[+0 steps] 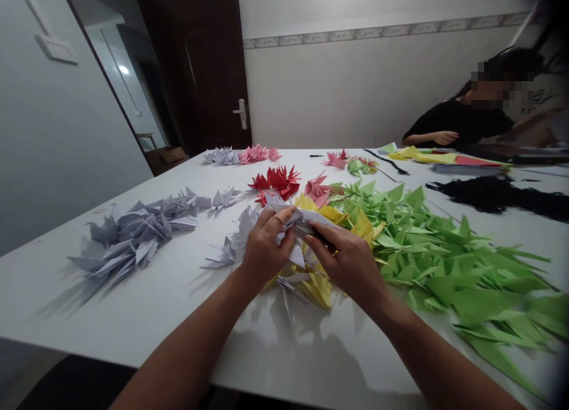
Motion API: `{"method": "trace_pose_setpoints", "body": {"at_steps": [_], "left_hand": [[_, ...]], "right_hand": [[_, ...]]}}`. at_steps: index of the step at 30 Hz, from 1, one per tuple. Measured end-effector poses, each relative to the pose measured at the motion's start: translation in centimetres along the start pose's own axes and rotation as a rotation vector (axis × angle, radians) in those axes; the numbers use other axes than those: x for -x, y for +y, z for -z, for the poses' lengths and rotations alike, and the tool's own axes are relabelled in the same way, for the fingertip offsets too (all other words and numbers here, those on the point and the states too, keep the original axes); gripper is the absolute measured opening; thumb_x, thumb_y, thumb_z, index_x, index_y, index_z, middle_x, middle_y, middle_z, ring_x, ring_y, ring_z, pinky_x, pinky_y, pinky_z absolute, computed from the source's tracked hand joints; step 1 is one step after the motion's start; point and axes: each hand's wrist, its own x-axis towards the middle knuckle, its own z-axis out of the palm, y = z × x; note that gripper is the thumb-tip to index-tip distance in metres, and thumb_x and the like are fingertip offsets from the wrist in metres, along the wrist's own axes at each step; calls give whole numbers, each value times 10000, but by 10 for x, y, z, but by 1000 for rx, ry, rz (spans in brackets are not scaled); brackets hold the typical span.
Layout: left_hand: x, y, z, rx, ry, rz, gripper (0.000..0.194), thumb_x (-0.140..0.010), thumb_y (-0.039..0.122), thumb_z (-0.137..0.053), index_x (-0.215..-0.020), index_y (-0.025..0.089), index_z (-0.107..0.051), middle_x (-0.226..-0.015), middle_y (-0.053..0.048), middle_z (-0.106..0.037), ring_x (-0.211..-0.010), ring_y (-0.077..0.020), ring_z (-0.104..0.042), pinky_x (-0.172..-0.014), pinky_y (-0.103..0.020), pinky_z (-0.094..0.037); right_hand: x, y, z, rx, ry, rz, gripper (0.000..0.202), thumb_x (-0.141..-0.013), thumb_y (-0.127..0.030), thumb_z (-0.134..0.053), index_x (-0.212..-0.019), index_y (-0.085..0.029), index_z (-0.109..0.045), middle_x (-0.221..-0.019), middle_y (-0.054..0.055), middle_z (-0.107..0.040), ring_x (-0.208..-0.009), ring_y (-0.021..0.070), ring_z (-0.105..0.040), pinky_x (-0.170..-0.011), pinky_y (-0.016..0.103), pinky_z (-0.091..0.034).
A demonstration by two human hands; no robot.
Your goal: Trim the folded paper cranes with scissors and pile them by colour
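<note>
Over the worktop (133, 315), in from its near edge, left hand (269, 241) and right hand (345, 253) pinch white paper (306, 220), best pressed lightly along its folds.

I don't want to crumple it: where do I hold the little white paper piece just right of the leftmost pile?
Perhaps pinch the white paper piece at its middle, from the near side: thin points spread outward and may bend; the white pile crowds its left.
</note>
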Motion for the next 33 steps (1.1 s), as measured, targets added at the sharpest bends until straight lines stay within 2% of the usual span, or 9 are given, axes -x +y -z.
{"method": "trace_pose_setpoints", "body": {"at_steps": [7, 12, 16, 21, 24, 27, 30, 33], "left_hand": [[0, 3, -1, -21, 34, 4, 317, -811, 124, -579, -1125, 169, -582, -949, -65, -644, -871, -154, -631, -778, -267, -551], [3, 2, -3, -9, -1, -21, 343, -818, 130, -583, -1159, 167, -565, -946, -66, -641, -835, -144, -633, -746, -255, -558], [6, 1, -3, 2, -56, -29, 360, -823, 125, -567, -1180, 175, -555, -989, -73, -641, -864, -150, -640, -757, -262, -559], [7, 1, -5, 48, -66, -36, 383, -802, 91, -569, -1175, 173, -551, -1023, -82, -638, -909, -160, -632, -751, -267, -563], [8, 1, -6, 71, -86, -48, 380, -798, 76, -567, -1171, 147, -552, -1022, -96, -635, -921, -162, -628, -754, -265, -562], [6, 1, -5, 78, -84, -50, 351, -809, 95, -569, -1157, 140, -564, -1026, -100, -640, -918, -157, -629, -758, -262, -560], [3, 0, -3, 61, -47, 35, 279, -810, 149, -585, -1087, 162, -614, -949, -68, -652, -858, -147, -629, -771, -273, -555], [-1, -3, -1, 211, 1, 317, 224, -776, 190, -620, -997, 182, -653, -880, -43, -654, -814, -145, -631, -718, -255, -551]], "right_hand": [[-3, 0, 4, -44, -66, -118, 229, -864, -331, -544, -884, -205, -734, -830, 77, -741, -746, 221, -679, -684, 312, -495], [-5, -1, 7, -95, -99, -176, 242, -865, -341, -541, -879, -211, -745, -837, 70, -749, -732, 218, -681, -680, 314, -489], [-6, 0, 7, -112, -122, -202, 240, -867, -343, -543, -870, -219, -748, -835, 57, -751, -726, 208, -677, -661, 298, -473], [-7, 2, 6, -158, -169, -258, 251, -866, -345, -542, -902, -206, -748, -856, 65, -753, -749, 213, -680, -665, 302, -475], [-6, 5, 4, -173, -154, -266, 243, -857, -335, -557, -933, -201, -746, -919, 81, -751, -809, 230, -688, -731, 329, -487], [-6, 7, 1, -161, -121, -239, 221, -846, -329, -568, -903, -219, -750, -894, 75, -754, -791, 228, -691, -727, 330, -493], [-5, 7, 2, -146, -70, -207, 208, -826, -328, -583, -879, -213, -748, -823, 64, -753, -702, 206, -676, -646, 301, -483], [-6, 4, 6, -240, 20, -193, 240, -817, -367, -596, -902, -188, -731, -792, 52, -737, -641, 171, -640, -600, 275, -472]]}}
